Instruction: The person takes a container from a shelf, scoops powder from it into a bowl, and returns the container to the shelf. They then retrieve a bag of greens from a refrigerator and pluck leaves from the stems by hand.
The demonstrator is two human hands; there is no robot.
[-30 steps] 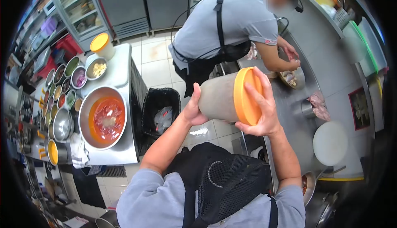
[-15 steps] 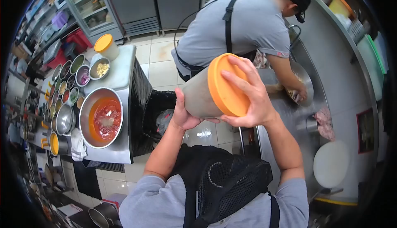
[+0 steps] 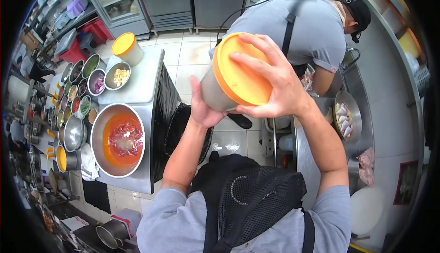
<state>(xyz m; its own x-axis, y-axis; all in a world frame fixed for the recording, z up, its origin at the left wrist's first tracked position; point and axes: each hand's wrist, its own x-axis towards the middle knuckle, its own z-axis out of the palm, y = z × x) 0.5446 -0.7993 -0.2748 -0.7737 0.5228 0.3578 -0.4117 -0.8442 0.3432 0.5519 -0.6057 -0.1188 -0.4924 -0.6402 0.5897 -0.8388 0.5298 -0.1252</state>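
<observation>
Both of my hands hold a tall, translucent grey plastic container (image 3: 213, 90) with an orange lid (image 3: 240, 72), tilted in front of my chest. Its base and side rest in my left hand (image 3: 205, 106), thumb pointing up along the wall. My right hand (image 3: 275, 76) is wrapped over the lid, its fingers across the top and its thumb at the rim. The lid sits on the container's mouth. What is inside cannot be made out.
To my left, a steel table bears a large bowl of red-orange liquid (image 3: 95, 136), several small ingredient bowls, a cutting board (image 3: 142, 85) and another orange-lidded container (image 3: 133, 53). A co-worker (image 3: 275, 21) bends over the sink counter at right, near a bowl of cut pieces (image 3: 357, 115).
The container has risen slightly and shifted left in view, its lid turned more toward me. The co-worker's hand has come away from the bowl at right, and my view has shifted.
</observation>
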